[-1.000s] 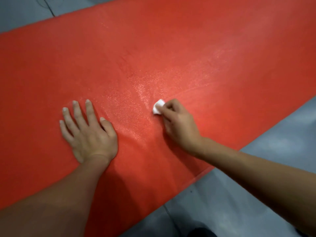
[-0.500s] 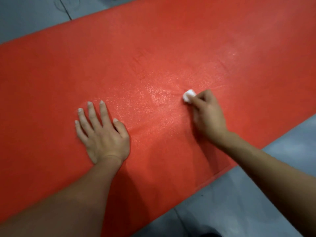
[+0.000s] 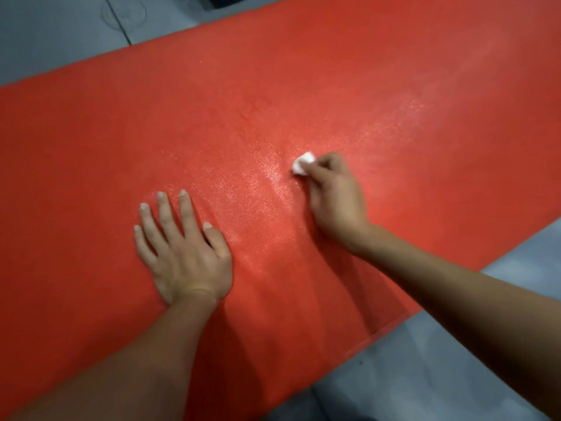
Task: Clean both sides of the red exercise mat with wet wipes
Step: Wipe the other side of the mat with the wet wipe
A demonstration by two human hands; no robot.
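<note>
A red mat (image 3: 91, 147) with a pale glistening speckle — a white wipe (image 3: 303, 168), grey floor (image 3: 455, 375).

The red exercise mat (image 3: 303, 86) runs out of frame at the left, right and bottom edges. The right hand (image 3: 337, 199) covers most of the white wet wipe (image 3: 303, 167). A dark object (image 3: 230, 0) is cropped at the top edge, unidentifiable.

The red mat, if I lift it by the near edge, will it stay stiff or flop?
The mat looks thin at its near edge, so it would probably droop. It may slide when pushed; the left hand presses flat on it while the right hand rubs with the wipe.
</note>
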